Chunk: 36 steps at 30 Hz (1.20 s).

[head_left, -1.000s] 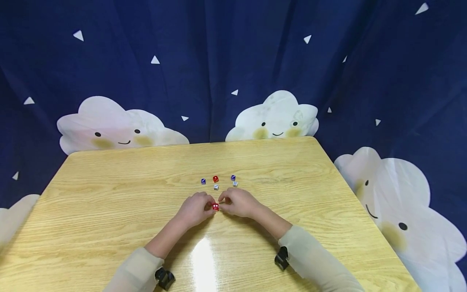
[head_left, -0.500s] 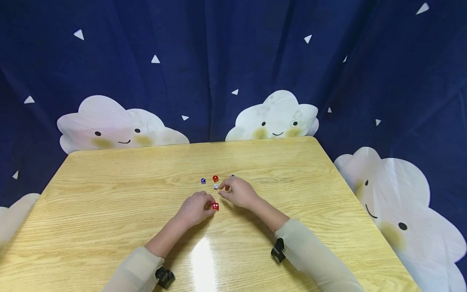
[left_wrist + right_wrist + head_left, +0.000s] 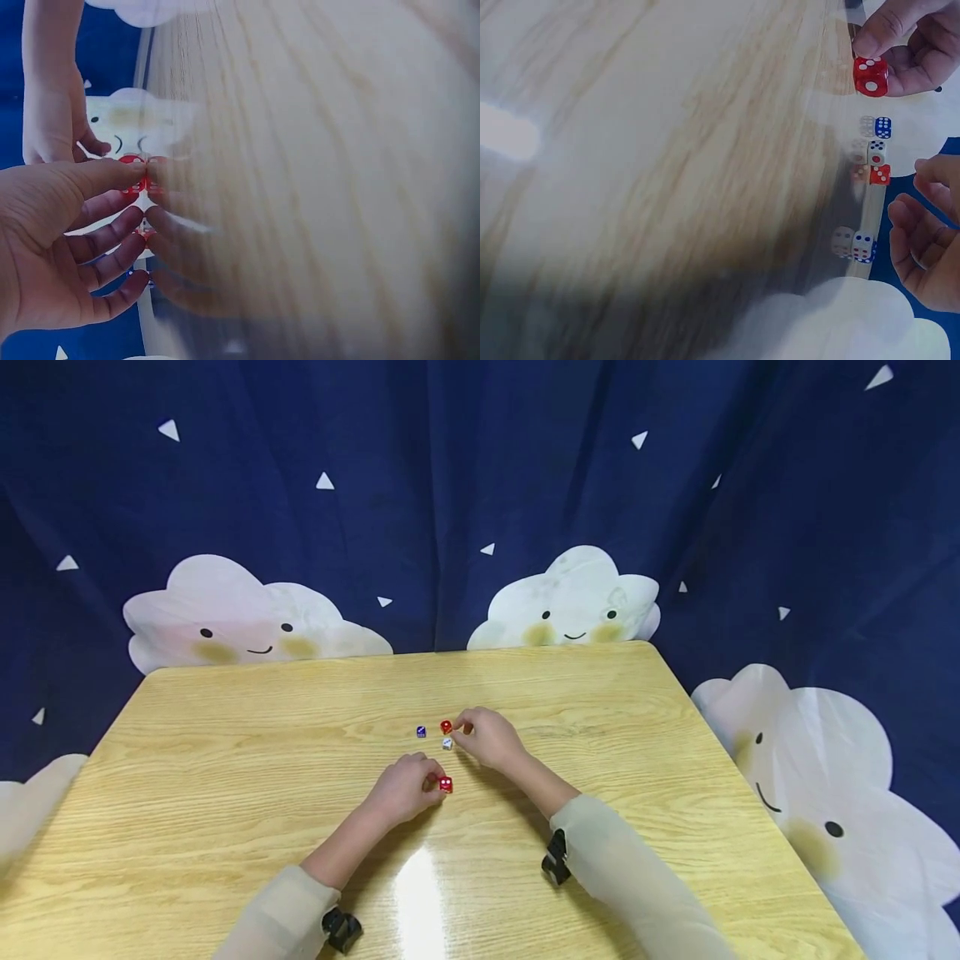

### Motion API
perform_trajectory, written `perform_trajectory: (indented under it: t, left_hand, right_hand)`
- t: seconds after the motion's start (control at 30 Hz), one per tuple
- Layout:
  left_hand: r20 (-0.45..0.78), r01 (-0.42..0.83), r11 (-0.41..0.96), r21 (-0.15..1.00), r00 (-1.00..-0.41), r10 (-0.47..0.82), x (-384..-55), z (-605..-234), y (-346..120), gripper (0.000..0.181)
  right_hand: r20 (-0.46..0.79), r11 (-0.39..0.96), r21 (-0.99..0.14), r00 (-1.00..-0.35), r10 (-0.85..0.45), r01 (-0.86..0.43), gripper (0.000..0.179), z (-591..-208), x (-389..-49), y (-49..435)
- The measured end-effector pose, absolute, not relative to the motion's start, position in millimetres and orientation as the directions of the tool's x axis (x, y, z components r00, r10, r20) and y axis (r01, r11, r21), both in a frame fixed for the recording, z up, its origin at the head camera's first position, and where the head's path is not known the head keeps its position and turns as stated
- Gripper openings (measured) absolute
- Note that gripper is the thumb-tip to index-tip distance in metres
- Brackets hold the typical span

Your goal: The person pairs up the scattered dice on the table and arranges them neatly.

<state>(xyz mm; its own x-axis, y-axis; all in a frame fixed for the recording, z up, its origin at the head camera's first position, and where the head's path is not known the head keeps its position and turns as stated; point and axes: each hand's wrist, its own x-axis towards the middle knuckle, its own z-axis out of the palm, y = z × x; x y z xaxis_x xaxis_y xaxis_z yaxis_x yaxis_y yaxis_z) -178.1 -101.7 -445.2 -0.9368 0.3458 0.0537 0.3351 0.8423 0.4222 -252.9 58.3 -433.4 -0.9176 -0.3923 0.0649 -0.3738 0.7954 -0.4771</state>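
Note:
My left hand (image 3: 405, 789) rests on the table and pinches a red die (image 3: 446, 785) between thumb and forefinger. The same red die (image 3: 871, 77) shows at the top of the right wrist view. Farther back, my right hand (image 3: 491, 739) hovers with fingers loosely bent and nothing between them. Just left of its fingertips sit a second red die (image 3: 446, 727) and a white die (image 3: 447, 743). A blue die (image 3: 422, 732) lies left of these. In the right wrist view another white die (image 3: 863, 241) stands by a blue die (image 3: 872, 256); the right hand hides both in the head view.
The light wood table (image 3: 247, 760) has a glossy top that reflects the dice and a bright light. Behind it hangs a dark blue curtain (image 3: 375, 510) with white clouds and triangles. Each forearm wears a black wrist camera (image 3: 342, 930).
My right hand has left the red die in my left hand and moved away from me, over the white and blue dice on the right. The left hand has kept its grip and place.

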Motion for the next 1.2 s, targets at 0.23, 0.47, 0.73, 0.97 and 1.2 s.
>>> perform_trajectory:
  t: [0.23,0.47,0.73,0.97,1.2]
  left_hand:
    - [0.063,0.331,0.843,0.425,-0.940,0.337,-178.3,-447.6,-102.5,0.016]
    - [0.062,0.330,0.842,0.427,-0.940,0.337,-178.7,-449.2,-103.4,0.018]
    - [0.071,0.345,0.835,0.430,-0.934,0.349,-179.7,-451.2,-102.9,0.019]
    - [0.071,0.341,0.840,0.423,-0.936,0.345,-180.1,-451.9,-103.5,0.019]
    - [0.067,0.343,0.837,0.426,-0.935,0.349,-181.3,-450.6,-103.0,0.018]
  right_hand:
    - [0.043,0.797,-0.517,-0.939,-0.341,-0.313,0.020,-438.7,-260.5,52.2]
    - [0.017,0.816,-0.509,-0.950,-0.310,-0.275,0.021,-444.1,-265.6,45.1]
    - [0.008,0.819,-0.525,-0.964,-0.267,-0.231,0.025,-448.4,-269.1,41.9]
    - [-0.005,0.840,-0.499,-0.968,-0.249,-0.213,0.029,-448.3,-271.3,38.2]
    - [-0.025,0.875,-0.446,-0.975,-0.223,-0.189,0.031,-449.1,-272.8,33.6]
